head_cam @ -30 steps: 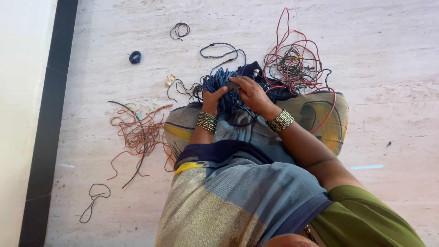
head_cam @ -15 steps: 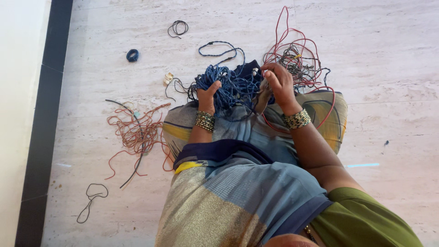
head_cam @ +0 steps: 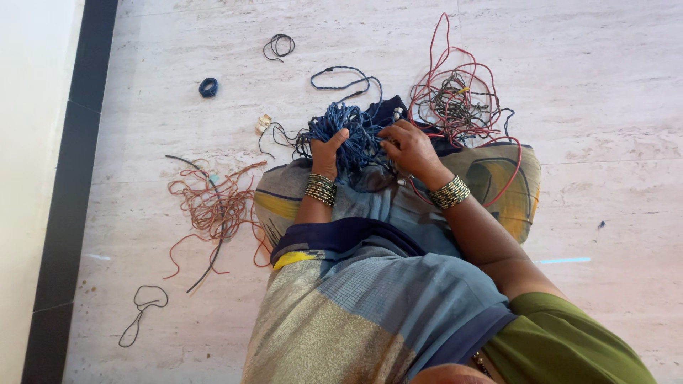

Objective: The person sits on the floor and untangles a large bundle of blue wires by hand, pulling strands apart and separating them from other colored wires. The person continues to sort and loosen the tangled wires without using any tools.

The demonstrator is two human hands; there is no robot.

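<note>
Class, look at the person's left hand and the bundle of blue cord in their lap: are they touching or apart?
Touching. The head view shows the left hand closed around the blue cord bundle, with the thumb pressed over its strands.

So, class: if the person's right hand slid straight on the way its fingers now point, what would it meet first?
The right hand points toward the left hand, so it would likely meet the blue cord bundle first, which the left hand grips; depth is unclear.

Pale marble floor (head_cam: 605,85), black skirting strip (head_cam: 71,178) along white wall (head_cam: 28,142), soft daylight
</note>
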